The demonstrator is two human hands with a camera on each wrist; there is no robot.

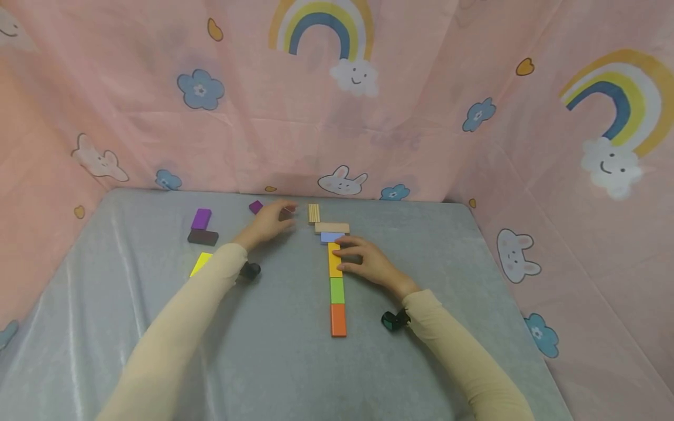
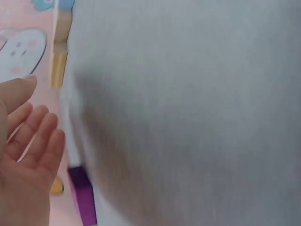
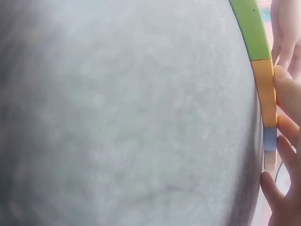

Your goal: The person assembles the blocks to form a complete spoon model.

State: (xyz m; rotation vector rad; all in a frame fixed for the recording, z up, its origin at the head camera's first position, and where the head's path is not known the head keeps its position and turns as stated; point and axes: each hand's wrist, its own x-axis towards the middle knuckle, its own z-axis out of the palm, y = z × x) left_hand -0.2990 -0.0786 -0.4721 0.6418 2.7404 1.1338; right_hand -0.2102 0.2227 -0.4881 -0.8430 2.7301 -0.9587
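In the head view, a row of flat blocks runs away from the person: a red-orange block (image 1: 339,320), a green block (image 1: 337,290), a yellow-orange block (image 1: 334,260), then a blue block (image 1: 330,238) and a plain wooden block (image 1: 332,228) set crosswise. At the far end stands a striped wooden block (image 1: 313,214). My right hand (image 1: 368,261) touches the yellow-orange block with extended fingers; its thumb (image 3: 283,84) lies against that block's side. My left hand (image 1: 270,223) hovers between the striped block and a small purple block (image 1: 255,207), loosely spread and holding nothing.
Left of the left forearm lie a larger purple block (image 1: 201,219), a dark brown block (image 1: 203,237) and a yellow block (image 1: 200,264), partly behind the sleeve. The grey cloth-covered table (image 1: 274,351) meets a pink patterned curtain (image 1: 253,146) at the back and sides.
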